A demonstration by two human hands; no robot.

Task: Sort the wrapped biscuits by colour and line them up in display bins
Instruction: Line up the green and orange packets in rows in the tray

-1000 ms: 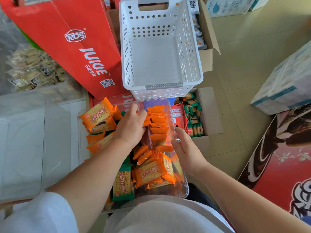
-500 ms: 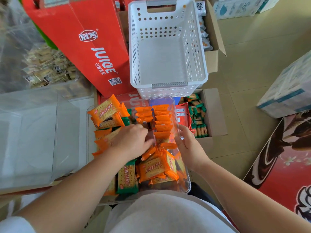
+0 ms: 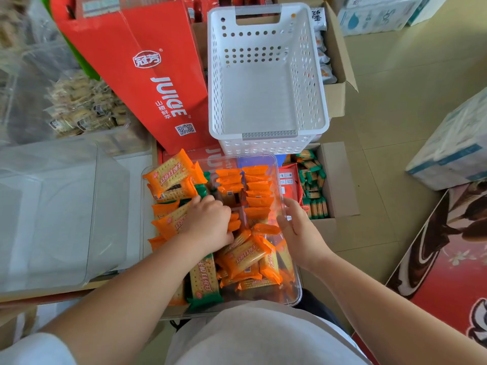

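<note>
Head: left hand (image 3: 208,223) curled among orange biscuits (image 3: 257,186); right hand (image 3: 300,231) touches bin (image 3: 263,157).

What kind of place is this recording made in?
Most likely a small shop or its stockroom. A red JUICE carton stands by an open cardboard box of green-wrapped biscuits, and a clear display bin holds orange-wrapped biscuits.

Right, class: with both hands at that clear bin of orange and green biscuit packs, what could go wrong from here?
The left hand is buried beside the upright orange rows; it could topple them. A green pack lies among loose orange packs, so colours could get mixed in a row.
</note>
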